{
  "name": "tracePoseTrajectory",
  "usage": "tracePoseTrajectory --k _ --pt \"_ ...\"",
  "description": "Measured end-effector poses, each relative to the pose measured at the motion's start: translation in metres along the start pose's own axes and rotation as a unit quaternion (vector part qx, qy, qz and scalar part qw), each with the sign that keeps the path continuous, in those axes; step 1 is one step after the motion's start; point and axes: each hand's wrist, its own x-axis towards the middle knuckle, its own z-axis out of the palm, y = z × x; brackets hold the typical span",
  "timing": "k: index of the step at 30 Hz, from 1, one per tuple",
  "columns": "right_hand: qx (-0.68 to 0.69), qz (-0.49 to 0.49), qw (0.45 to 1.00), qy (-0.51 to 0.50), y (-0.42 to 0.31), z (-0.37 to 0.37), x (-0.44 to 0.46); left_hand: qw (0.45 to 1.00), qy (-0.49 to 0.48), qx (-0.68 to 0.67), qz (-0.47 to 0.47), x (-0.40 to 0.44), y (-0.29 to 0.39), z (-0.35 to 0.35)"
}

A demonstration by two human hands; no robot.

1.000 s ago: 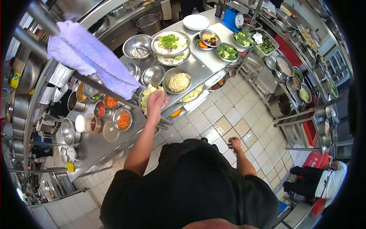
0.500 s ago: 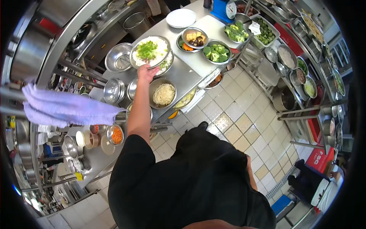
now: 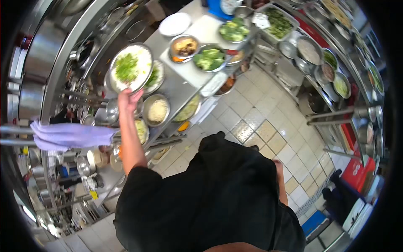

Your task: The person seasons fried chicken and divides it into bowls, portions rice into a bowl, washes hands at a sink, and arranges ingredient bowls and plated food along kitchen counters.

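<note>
My left hand (image 3: 130, 100) is closed on the near rim of a round metal bowl (image 3: 108, 80), held out above the counter. White food that may be rice fills the bowl, topped by chopped green scallions (image 3: 126, 67). Partly hidden behind it stands another bowl with white and green food (image 3: 156, 77). Nearer my forearm is a metal bowl of pale noodles (image 3: 158, 111). My right hand (image 3: 278, 167) hangs low beside my black clothing; its fingers are too hidden to read.
A white cutting board (image 3: 178, 71) carries bowls of broccoli (image 3: 209, 59) and of yellow and dark pieces (image 3: 184, 46). A white plate (image 3: 175, 24) sits farther back. A purple towel (image 3: 73, 135) hangs on a rail at left. Shelving with food bowls (image 3: 310, 52) lines the right side.
The bowl in my left hand has come off the counter side and swung left over the metal bowls there. The whole view has shifted, with counter items now farther left.
</note>
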Motion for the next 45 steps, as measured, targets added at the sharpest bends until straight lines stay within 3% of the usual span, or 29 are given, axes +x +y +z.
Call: tracePoseTrajectory --k 2,5,7,9,14,17,20,21,23,24,27,29,31,33,36,39,41,42,43,45 --pt "0.094 -0.006 0.995 0.017 0.010 -0.018 0.040 0.999 -0.038 -0.033 0.014 -0.015 -0.016 -0.009" --pt "0.154 -0.038 0.987 -0.002 -0.019 -0.050 0.059 0.993 -0.117 -0.017 -0.010 -0.067 -0.057 0.038" --pt "0.151 -0.062 0.987 0.009 -0.028 -0.066 0.082 0.993 -0.111 0.030 -0.041 -0.129 -0.097 0.120" --pt "0.197 -0.074 0.977 -0.030 -0.091 -0.087 0.044 0.987 -0.101 0.074 -0.100 -0.129 -0.142 0.150" --pt "0.317 -0.098 0.935 -0.128 -0.156 -0.136 0.040 0.940 -0.245 0.149 -0.185 -0.194 -0.275 0.263" --pt "0.422 -0.113 0.878 -0.196 -0.183 -0.165 0.039 0.880 -0.356 0.172 -0.264 -0.231 -0.350 0.337" --pt "0.536 -0.134 0.786 -0.278 -0.211 -0.199 0.043 0.844 -0.379 0.215 -0.312 -0.273 -0.421 0.414" --pt "0.569 -0.166 0.772 -0.230 -0.223 -0.210 0.040 0.825 -0.410 0.257 -0.292 -0.281 -0.441 0.438" --pt "0.620 -0.154 0.733 -0.235 -0.191 -0.241 0.095 0.792 -0.427 0.294 -0.322 -0.289 -0.498 0.476" --pt "0.677 -0.140 0.670 -0.269 -0.193 -0.269 0.089 0.752 -0.462 0.284 -0.375 -0.302 -0.512 0.502" --pt "0.662 -0.159 0.714 -0.161 -0.203 -0.354 0.061 0.689 -0.529 0.284 -0.406 -0.324 -0.558 0.567" --pt "0.587 -0.175 0.785 -0.093 -0.217 -0.412 0.037 0.698 -0.519 0.292 -0.397 -0.358 -0.562 0.615" --pt "0.589 -0.198 0.783 -0.019 -0.211 -0.465 0.029 0.705 -0.512 0.294 -0.394 -0.372 -0.569 0.642" --pt "0.605 -0.233 0.761 -0.010 -0.196 -0.520 0.025 0.705 -0.511 0.298 -0.392 -0.370 -0.577 0.662" --pt "0.646 -0.250 0.721 -0.019 -0.211 -0.578 0.020 0.728 -0.477 0.339 -0.357 -0.344 -0.599 0.668" --pt "0.615 -0.202 0.762 -0.014 -0.262 -0.642 0.016 0.773 -0.416 0.356 -0.319 -0.353 -0.605 0.669" --pt "0.542 -0.275 0.794 0.011 -0.311 -0.705 0.026 0.800 -0.366 0.373 -0.294 -0.362 -0.608 0.661" --pt "0.437 -0.367 0.821 -0.023 -0.328 -0.754 0.049 0.810 -0.342 0.383 -0.282 -0.367 -0.610 0.657" --pt "0.399 -0.387 0.831 0.020 -0.357 -0.794 0.071 0.821 -0.317 0.391 -0.269 -0.376 -0.613 0.655" --pt "0.355 -0.322 0.876 0.057 -0.404 -0.874 0.140 0.877 -0.261 0.325 -0.238 -0.414 -0.618 0.659"
